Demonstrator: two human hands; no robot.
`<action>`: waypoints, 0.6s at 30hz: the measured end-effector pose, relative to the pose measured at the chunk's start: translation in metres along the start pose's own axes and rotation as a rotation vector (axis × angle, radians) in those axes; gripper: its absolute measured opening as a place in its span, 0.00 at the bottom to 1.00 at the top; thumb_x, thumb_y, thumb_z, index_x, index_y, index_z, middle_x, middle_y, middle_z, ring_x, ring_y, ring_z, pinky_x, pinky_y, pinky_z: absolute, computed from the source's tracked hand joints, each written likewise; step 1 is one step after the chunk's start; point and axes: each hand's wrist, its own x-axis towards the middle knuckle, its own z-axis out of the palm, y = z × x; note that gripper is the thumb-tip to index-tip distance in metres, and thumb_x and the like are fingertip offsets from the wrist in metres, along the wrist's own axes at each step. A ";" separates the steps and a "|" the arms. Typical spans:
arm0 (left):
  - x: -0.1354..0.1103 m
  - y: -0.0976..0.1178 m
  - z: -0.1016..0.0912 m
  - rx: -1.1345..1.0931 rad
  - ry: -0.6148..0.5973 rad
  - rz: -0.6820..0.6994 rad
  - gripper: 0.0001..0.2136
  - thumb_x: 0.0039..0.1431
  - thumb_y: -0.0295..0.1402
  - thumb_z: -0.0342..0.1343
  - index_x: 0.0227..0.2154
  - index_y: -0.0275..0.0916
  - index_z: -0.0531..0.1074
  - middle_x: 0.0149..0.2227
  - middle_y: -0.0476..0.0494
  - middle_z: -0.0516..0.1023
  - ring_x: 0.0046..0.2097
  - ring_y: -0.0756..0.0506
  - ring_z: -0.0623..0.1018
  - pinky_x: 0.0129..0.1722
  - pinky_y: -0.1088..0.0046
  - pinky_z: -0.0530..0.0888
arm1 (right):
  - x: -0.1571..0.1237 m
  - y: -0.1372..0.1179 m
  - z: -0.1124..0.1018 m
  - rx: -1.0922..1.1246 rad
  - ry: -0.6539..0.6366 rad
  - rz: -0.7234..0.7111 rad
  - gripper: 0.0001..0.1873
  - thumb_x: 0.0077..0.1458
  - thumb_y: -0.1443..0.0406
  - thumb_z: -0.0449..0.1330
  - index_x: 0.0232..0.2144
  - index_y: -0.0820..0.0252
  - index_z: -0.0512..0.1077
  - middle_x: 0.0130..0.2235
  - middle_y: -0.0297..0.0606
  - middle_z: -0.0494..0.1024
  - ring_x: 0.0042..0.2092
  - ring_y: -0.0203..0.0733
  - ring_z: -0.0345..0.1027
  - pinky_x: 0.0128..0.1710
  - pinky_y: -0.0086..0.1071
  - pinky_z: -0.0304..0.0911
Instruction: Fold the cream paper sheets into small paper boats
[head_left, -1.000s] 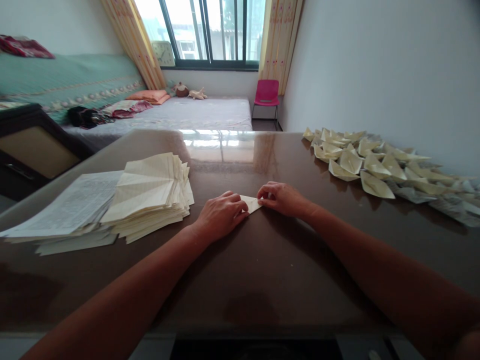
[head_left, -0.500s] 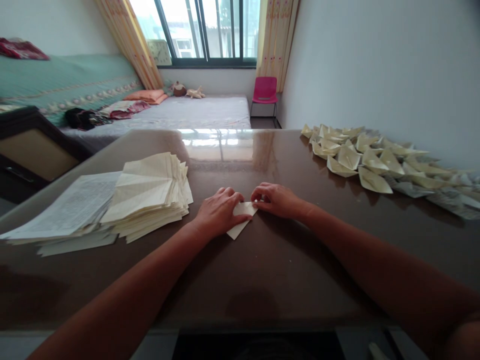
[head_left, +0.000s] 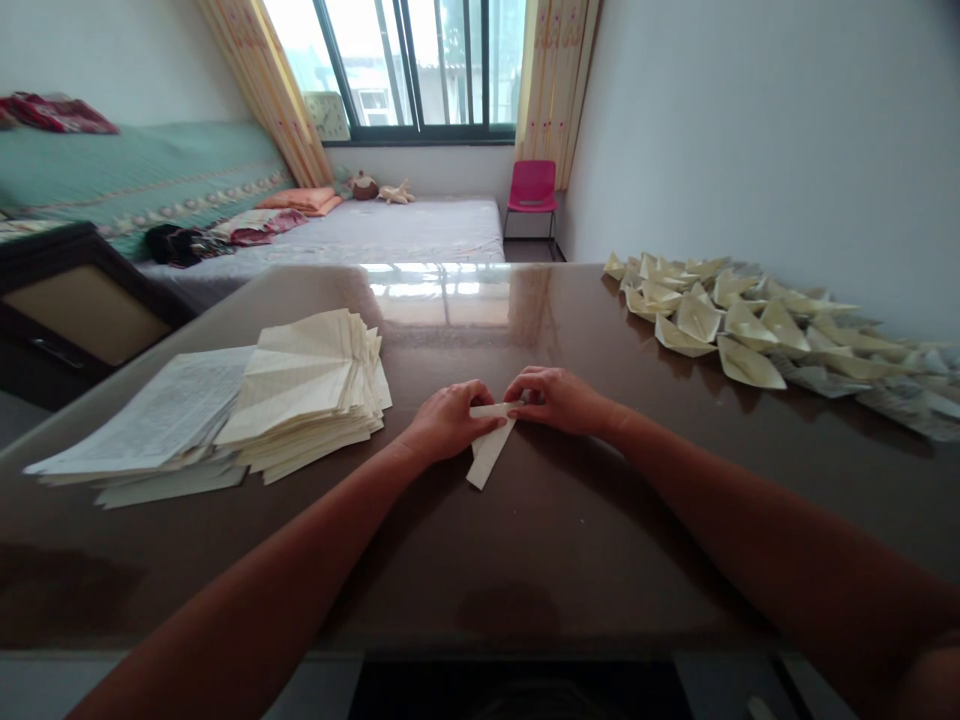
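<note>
Between my hands is a small folded piece of cream paper (head_left: 491, 458), low over the brown table. A narrow flap of it sticks out toward me, down and to the left. My left hand (head_left: 451, 415) pinches its left end between thumb and fingers. At the right end, the thumb and fingertips of my right hand (head_left: 555, 400) are closed on the same paper. My fingers cover part of the folds.
Left on the glossy table (head_left: 420, 580) lies a thick stack of cream sheets (head_left: 300, 375), beside printed white sheets (head_left: 150, 415). Many folded paper boats (head_left: 697, 315) crowd the right side by the wall. Beyond are a bed (head_left: 420, 230) and a pink chair (head_left: 532, 187).
The paper has changed shape: its broad pointed corner now shows as a narrow strip angled toward me, with a folded edge along the top. Both hands stay on it; the view has shifted slightly.
</note>
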 end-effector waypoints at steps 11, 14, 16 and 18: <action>-0.005 0.006 -0.003 -0.084 0.073 0.011 0.10 0.56 0.40 0.54 0.33 0.39 0.73 0.30 0.49 0.77 0.33 0.47 0.74 0.33 0.74 0.67 | 0.002 0.001 -0.005 -0.009 -0.069 -0.110 0.12 0.59 0.61 0.55 0.34 0.61 0.77 0.34 0.37 0.77 0.34 0.35 0.67 0.35 0.26 0.57; -0.004 0.004 -0.004 -0.098 0.089 0.031 0.11 0.55 0.40 0.55 0.34 0.39 0.74 0.33 0.49 0.78 0.36 0.47 0.75 0.35 0.73 0.69 | 0.001 -0.002 -0.003 -0.083 -0.040 -0.117 0.12 0.61 0.62 0.53 0.33 0.62 0.75 0.33 0.37 0.75 0.34 0.34 0.65 0.35 0.26 0.55; -0.005 0.003 -0.004 -0.100 0.099 0.078 0.11 0.56 0.42 0.55 0.35 0.41 0.75 0.37 0.49 0.79 0.39 0.46 0.76 0.39 0.73 0.70 | 0.000 -0.004 -0.001 -0.115 -0.016 -0.135 0.13 0.62 0.61 0.52 0.34 0.62 0.74 0.34 0.37 0.74 0.35 0.35 0.65 0.36 0.26 0.55; -0.005 0.003 -0.004 -0.092 0.098 0.121 0.12 0.57 0.43 0.53 0.36 0.42 0.76 0.38 0.49 0.80 0.41 0.45 0.76 0.41 0.73 0.69 | -0.001 -0.006 0.001 -0.127 -0.014 -0.155 0.13 0.62 0.61 0.52 0.34 0.62 0.73 0.35 0.37 0.73 0.36 0.35 0.64 0.36 0.26 0.54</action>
